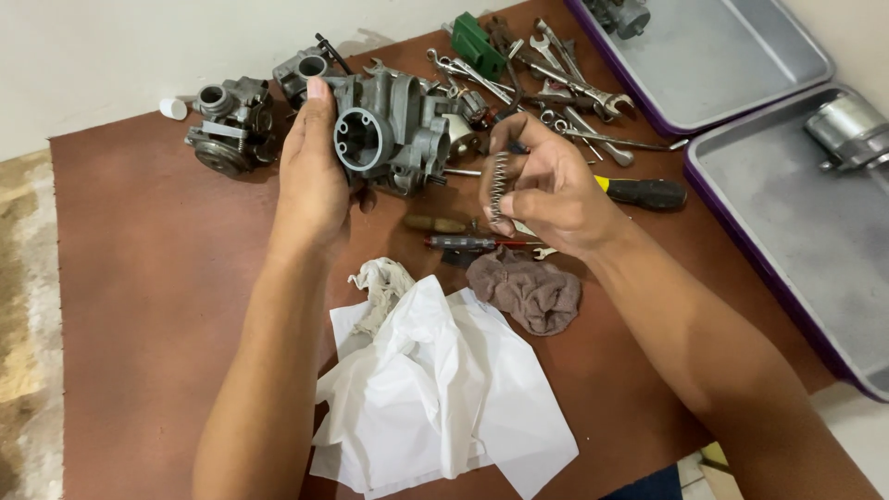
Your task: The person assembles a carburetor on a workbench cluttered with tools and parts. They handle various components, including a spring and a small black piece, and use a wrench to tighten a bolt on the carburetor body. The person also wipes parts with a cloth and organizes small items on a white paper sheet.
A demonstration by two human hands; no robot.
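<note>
Above a brown table [139, 278], the left hand [310, 181] gripped a grey carburetor [394, 130]; just right of it, the right hand [546, 190] pinched a small spring [499, 185] between fingertips.

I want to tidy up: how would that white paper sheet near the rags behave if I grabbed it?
The white paper sheet looks thin and crumpled, so probably floppy and very light. Its creases suggest it folds rather than holds shape. It likely tears easily, and a push may slide it on the brown table.

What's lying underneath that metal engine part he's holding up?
Below the carburettor in the left hand lies the brown mat, with a small brown-handled tool nearby. Whatever sits directly behind it is covered.
</note>
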